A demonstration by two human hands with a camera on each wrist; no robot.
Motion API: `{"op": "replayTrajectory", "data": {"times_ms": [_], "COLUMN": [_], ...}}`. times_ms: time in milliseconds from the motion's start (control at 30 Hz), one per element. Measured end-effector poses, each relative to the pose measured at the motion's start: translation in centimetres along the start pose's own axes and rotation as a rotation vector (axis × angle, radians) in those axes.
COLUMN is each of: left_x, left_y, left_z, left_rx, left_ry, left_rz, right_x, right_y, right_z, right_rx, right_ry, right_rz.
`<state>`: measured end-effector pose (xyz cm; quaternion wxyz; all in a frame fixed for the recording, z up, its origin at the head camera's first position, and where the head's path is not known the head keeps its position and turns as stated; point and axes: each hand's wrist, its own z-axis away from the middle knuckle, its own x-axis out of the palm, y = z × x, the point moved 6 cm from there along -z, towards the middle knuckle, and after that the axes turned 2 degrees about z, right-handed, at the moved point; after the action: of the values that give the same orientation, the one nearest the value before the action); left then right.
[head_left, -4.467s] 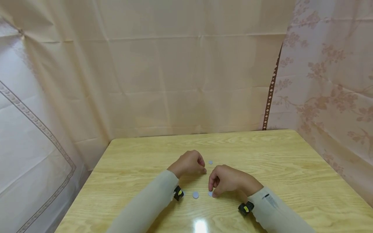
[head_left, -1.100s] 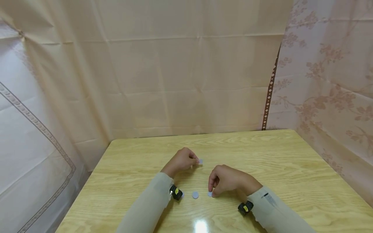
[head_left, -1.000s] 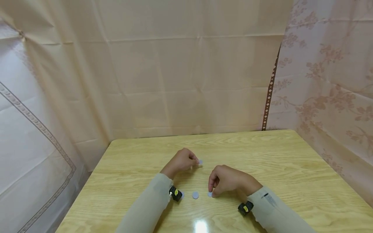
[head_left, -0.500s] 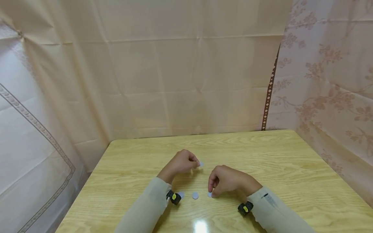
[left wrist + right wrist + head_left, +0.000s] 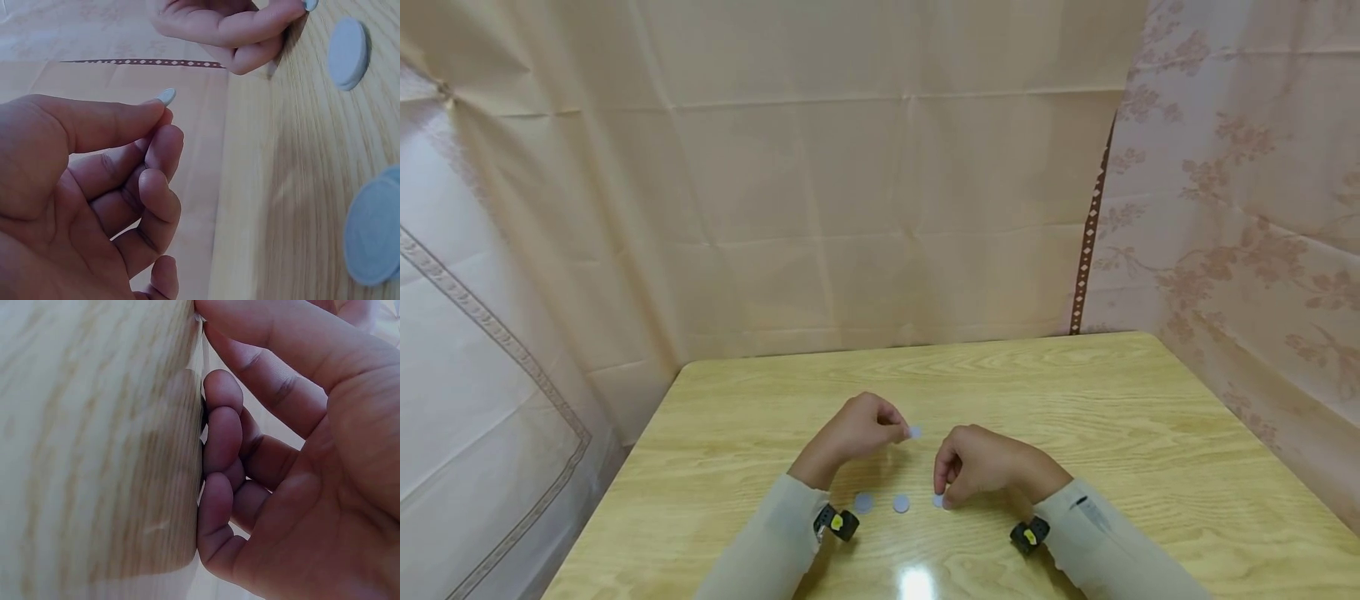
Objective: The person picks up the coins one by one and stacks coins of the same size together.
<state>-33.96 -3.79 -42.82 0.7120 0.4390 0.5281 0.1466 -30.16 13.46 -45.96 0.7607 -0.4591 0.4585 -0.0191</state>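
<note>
My left hand (image 5: pixel 861 429) pinches a small, pale round disc (image 5: pixel 915 432) between thumb and forefinger, raised over the table; the left wrist view shows this disc (image 5: pixel 166 96) nearly edge-on. Lower right in the head view, my right hand (image 5: pixel 985 462) pinches another pale disc (image 5: pixel 937 501) at the tabletop, its thumb covering part of it. In the right wrist view that hand's curled fingers (image 5: pixel 222 437) lie against the wood. A middle disc (image 5: pixel 901 503) and a left disc (image 5: pixel 864 502) lie in a row with the right hand's disc. Another overlaps the left disc (image 5: pixel 372 231) in the left wrist view.
The light wooden table (image 5: pixel 760 392) reaches back to a beige curtain (image 5: pixel 865 208). A floral curtain (image 5: pixel 1247 233) hangs on the right and a white one (image 5: pixel 475 400) on the left. Black wrist devices (image 5: pixel 837 522) sit on both sleeves.
Since the earliest frame my left hand has taken hold of the disc at the back and drawn it left, then nearer to me. The right hand has stayed in place.
</note>
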Motion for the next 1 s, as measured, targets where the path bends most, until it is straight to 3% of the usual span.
{"op": "replayTrajectory", "data": {"times_ms": [367, 1000], "left_x": [-0.2, 1.4], "left_y": [0.1, 0.9], "left_z": [1.3, 1.5], "left_rx": [-0.002, 0.048], "left_ry": [-0.024, -0.105], "left_rz": [-0.001, 0.012], "right_x": [0.0, 0.1], "right_y": [0.0, 0.2], "right_z": [0.0, -0.1], "right_rx": [0.001, 0.004], "right_ry": [0.003, -0.004], "right_rz": [0.019, 0.002]}}
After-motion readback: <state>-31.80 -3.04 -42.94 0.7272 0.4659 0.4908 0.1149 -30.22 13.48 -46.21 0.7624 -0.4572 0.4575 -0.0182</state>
